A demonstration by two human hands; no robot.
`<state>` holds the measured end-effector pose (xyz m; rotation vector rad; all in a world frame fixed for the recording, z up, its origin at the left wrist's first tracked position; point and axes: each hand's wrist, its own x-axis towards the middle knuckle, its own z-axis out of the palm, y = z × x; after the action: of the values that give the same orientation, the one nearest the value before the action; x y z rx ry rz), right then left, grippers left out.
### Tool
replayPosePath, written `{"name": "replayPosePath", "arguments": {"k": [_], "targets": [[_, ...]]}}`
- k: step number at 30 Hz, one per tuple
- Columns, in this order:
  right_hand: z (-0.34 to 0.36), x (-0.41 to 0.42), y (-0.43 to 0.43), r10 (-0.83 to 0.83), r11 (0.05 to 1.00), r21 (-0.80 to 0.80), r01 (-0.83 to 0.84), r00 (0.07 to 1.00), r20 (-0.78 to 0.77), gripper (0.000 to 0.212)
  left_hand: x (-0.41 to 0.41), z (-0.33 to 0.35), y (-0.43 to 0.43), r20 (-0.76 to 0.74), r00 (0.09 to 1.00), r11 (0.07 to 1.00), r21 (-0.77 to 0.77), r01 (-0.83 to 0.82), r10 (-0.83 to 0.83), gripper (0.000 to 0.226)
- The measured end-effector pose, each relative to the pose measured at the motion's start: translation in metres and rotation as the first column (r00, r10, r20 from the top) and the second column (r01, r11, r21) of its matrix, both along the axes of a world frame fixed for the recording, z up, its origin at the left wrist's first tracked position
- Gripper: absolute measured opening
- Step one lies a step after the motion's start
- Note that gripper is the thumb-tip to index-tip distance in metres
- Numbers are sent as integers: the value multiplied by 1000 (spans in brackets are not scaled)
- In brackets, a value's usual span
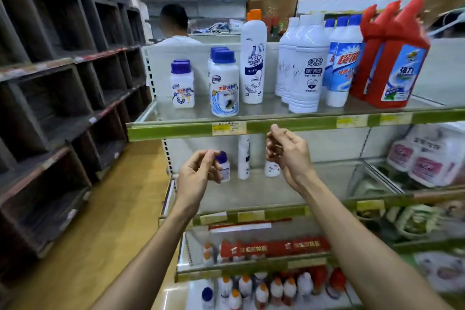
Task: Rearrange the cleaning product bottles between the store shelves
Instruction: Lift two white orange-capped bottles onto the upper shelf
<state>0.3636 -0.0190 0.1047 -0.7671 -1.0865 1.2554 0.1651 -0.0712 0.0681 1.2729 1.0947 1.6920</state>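
The top shelf carries small white jars with blue caps, a tall white bottle with an orange cap, plain white bottles, blue-capped bottles and red bottles. On the second shelf stand a small blue-capped jar, a tall white bottle and a small white bottle. My left hand hovers in front of the blue-capped jar, fingers loosely curled, holding nothing. My right hand is raised just below the top shelf's edge, fingers loosely curled and empty.
Dark wooden cubby shelving lines the left side across a wooden-floor aisle. A person stands behind the shelf unit. Pink-labelled packs sit at right. Lower shelves hold red packs and several orange-capped bottles.
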Motion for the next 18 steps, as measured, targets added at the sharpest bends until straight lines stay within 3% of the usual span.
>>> {"name": "replayPosePath", "arguments": {"k": [11, 18], "targets": [[-57, 62, -21, -107, 983, -140, 117, 992, 73, 21, 49, -41, 4, 78, 994, 987, -137, 89, -79, 24], [-91, 87, 37, -155, 970, -178, 169, 984, 88, 20, 72, -66, 46, 80, 992, 984, -147, 104, -93, 21]]}}
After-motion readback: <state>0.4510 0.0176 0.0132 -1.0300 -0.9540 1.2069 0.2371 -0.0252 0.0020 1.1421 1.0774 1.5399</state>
